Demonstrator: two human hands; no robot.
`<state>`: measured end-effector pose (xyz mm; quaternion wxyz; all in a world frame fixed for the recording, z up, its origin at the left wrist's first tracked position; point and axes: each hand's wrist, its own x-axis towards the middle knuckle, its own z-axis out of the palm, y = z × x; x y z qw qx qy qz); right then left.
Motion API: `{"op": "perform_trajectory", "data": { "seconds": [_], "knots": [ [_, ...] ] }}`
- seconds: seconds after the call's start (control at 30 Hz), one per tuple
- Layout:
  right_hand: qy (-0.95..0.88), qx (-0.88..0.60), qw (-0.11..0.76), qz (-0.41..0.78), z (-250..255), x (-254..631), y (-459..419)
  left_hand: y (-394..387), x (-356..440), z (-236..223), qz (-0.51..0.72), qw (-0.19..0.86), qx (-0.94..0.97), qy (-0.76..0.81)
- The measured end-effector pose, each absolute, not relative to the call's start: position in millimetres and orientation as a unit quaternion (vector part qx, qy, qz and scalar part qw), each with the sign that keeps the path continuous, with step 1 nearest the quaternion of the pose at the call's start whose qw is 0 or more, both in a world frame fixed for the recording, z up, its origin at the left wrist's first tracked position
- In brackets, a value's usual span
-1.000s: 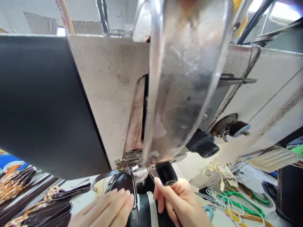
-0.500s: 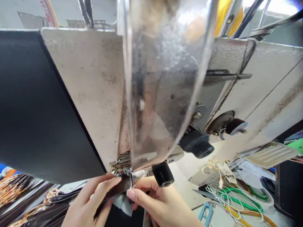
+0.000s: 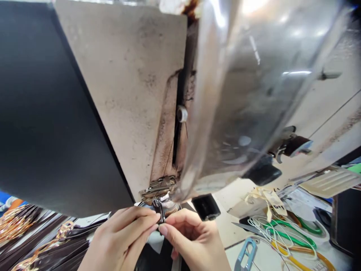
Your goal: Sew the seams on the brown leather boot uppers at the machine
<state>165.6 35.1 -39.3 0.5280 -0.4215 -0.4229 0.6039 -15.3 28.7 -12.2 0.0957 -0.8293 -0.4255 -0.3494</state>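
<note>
Just below the needle area of a sewing machine (image 3: 126, 75), my two hands meet fingertip to fingertip. My left hand (image 3: 121, 235) is closed, its fingers pinching at a narrow dark strip (image 3: 161, 227), mostly hidden by the fingertips. From the other side my right hand (image 3: 194, 239) pinches the same spot between thumb and curled index finger. Directly above the fingertips is the metal presser foot (image 3: 160, 209). A clear plastic shield (image 3: 254, 98) hangs in front of the machine head, close to the camera.
At lower left lie bundles of dark straps (image 3: 53, 252) with copper-coloured ends (image 3: 15, 227). To the right are green-handled scissors (image 3: 296, 233), tangled white cord, a blue thread snipper (image 3: 246, 253) and a paper tag (image 3: 275, 199). A dark panel (image 3: 56, 120) covers the left.
My view has moved closer to the machine, and the shield appears farther right. My left fingertips have come over to my right ones, and the dark strip, broader before, is now mostly covered.
</note>
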Motion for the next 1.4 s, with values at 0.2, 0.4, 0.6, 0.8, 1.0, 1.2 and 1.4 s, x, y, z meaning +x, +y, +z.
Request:
{"op": "perform_trajectory", "data": {
  "seconds": [0.2,0.4,0.6,0.8,1.0,1.2,1.4],
  "knots": [
    [-0.487,-0.429,0.550,0.526,-40,166,36,31,-4,-10,-0.420,0.000,-0.773,-0.476],
    [-0.541,-0.416,0.565,0.465,-46,168,38,31,-5,-18,-0.435,0.048,-0.754,-0.490],
    [-0.548,-0.339,0.483,0.593,-41,180,52,31,-2,-19,-0.443,0.086,-0.748,-0.487],
    [-0.533,-0.249,0.441,0.678,-32,188,67,28,-10,-29,-0.392,0.071,-0.757,-0.517],
    [-0.534,-0.277,0.436,0.670,-33,185,68,27,-8,-28,-0.404,0.070,-0.756,-0.510],
    [-0.621,-0.329,0.551,0.451,-44,179,59,25,-6,-28,-0.417,0.080,-0.768,-0.480],
    [-0.782,-0.252,0.556,0.124,-46,185,58,24,-3,-24,-0.399,0.080,-0.785,-0.468]
  ]
}}
